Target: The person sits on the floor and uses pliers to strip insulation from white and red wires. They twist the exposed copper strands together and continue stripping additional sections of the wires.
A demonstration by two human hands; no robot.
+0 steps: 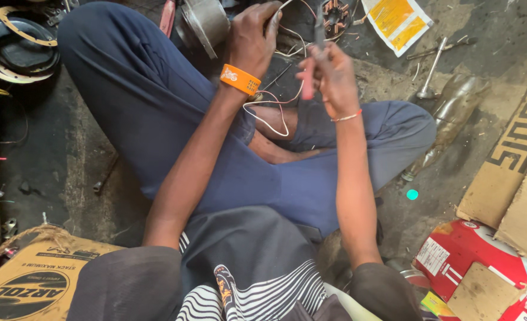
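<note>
The floor [79,160] is dark, stained concrete, and a person sits on it cross-legged in blue trousers, with many loose parts lying around. The left hand [252,37] wears an orange wristband [239,79] and its fingers are closed around a bunch of thin white and red wires [275,104], which hang in loops down to the lap. The right hand [334,80] is closed around a tool with a red handle [308,80], held upright just beside the wires; the dark upper part of the tool is blurred, so I cannot tell what kind it is. Just behind the left hand lies a grey metal motor housing [207,21], and a small part with copper windings [335,13] lies near it. To the right are a yellow and white packet [397,19], a metal rod [430,68] and a clear plastic bottle [450,113]. Cardboard boxes [516,154] stand at the right edge, and one more box [34,279] is at the lower left.
</note>
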